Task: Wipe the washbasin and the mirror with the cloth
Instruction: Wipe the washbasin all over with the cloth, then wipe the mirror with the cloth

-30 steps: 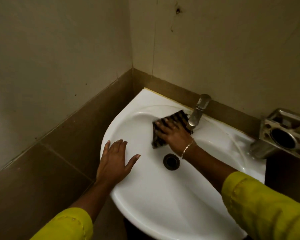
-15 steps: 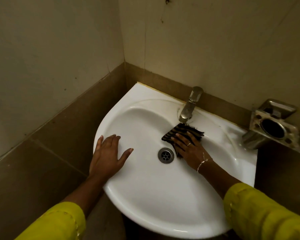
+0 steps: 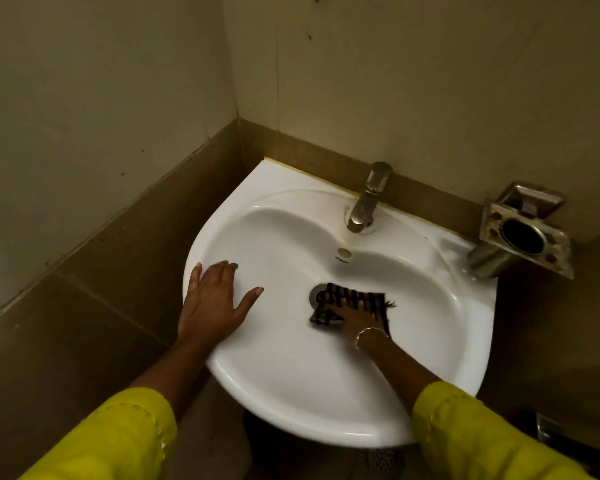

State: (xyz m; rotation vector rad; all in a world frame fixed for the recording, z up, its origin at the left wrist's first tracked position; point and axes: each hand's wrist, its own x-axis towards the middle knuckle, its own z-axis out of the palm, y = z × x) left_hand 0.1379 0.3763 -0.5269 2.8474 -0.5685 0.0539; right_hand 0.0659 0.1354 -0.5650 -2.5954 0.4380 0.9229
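1. The cloth (image 3: pixel 347 301) now lies at the bottom of the washbasin (image 3: pixel 291 410), under the right hand (image 3: pixel 355 318), and it covers one side of the drain (image 3: pixel 316 295). A second before, it was higher, on the back slope just under the tap (image 3: pixel 366 199).
2. This suggests that the wiping has passed from the back of the bowl to its floor. The slope nearer to the person than the right hand probably remains. No mirror is in view.
3. The right hand presses the cloth with straight, flat fingers and does not curl around it.
4. The left hand (image 3: pixel 215 299) rests flat with spread fingers on the rim, well apart from the right hand. It has kept nearly the same place as before.
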